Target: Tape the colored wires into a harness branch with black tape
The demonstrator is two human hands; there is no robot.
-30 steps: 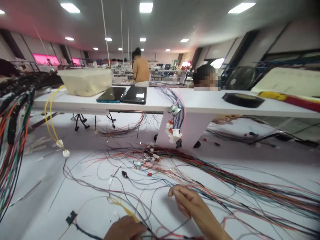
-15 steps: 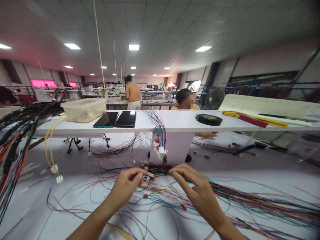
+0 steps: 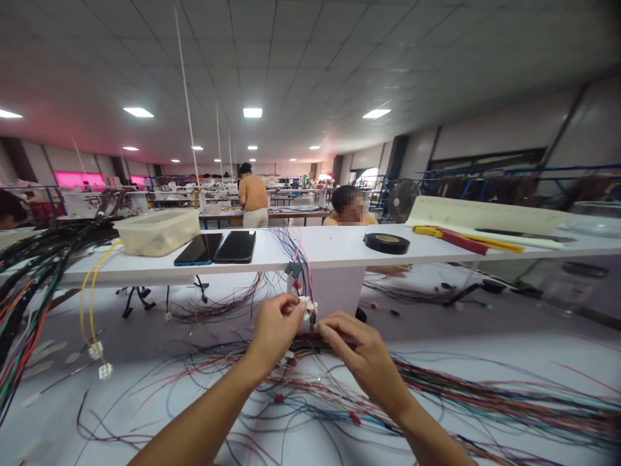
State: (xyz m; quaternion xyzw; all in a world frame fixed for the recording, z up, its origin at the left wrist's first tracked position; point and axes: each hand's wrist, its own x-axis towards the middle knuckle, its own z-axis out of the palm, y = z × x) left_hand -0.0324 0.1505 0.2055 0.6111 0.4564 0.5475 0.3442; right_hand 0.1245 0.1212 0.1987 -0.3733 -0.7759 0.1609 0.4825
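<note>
Colored wires lie over a white table in a long workshop. At 12 o'clock the left hand pinches a small white connector; the right hand also pinches, but its hold is hidden.

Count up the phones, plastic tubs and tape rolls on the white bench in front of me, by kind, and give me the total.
Smartphones: 2
Plastic tub: 1
Roll of black tape: 1
Total: 4
</note>
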